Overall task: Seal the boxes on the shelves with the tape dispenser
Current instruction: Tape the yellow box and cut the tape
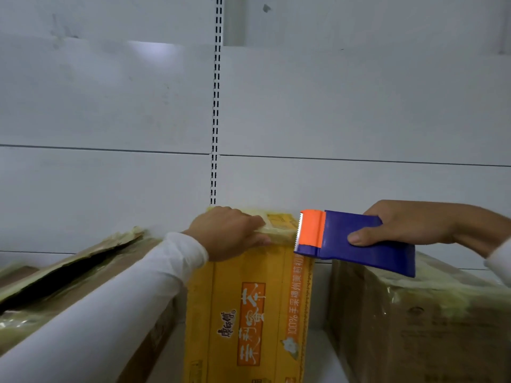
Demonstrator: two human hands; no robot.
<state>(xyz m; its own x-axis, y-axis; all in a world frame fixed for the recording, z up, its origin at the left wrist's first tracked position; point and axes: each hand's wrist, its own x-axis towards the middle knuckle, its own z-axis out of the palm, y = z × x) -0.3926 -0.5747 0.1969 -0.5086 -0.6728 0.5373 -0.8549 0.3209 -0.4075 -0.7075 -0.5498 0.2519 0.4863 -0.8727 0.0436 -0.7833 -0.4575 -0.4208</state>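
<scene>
Shelf bay, head view. Yellow box [249, 313], upright, orange printed panel and Chinese lettering on its near face, standing on the white shelf [320, 355] between two brown cartons; its top edge carries yellowish tape, wrinkled. Left hand [229, 233], white sleeve [110, 308] reaching in from lower left, rests on the top near edge of the yellow box, fingers curled over the taped edge and thumb against the front face, gripping it. Right hand [409, 223], entering from the right, grasps the tape dispenser [356, 239]: thumb pressed on the blue side plate, fingers wrapped behind its upper edge. Dispenser body blue, orange head with a serrated white blade pointing left; the blade sits at the top right corner of the yellow box, touching or just beside the tape there, which of the two cannot be told. Left brown carton [83, 275], top flaps partly lifted, dark gap showing, covered in wrinkled tape. Right brown carton [414, 327], likewise taped, below the dispenser. White back panel [110, 106] with a slotted upright [216, 106] behind.
</scene>
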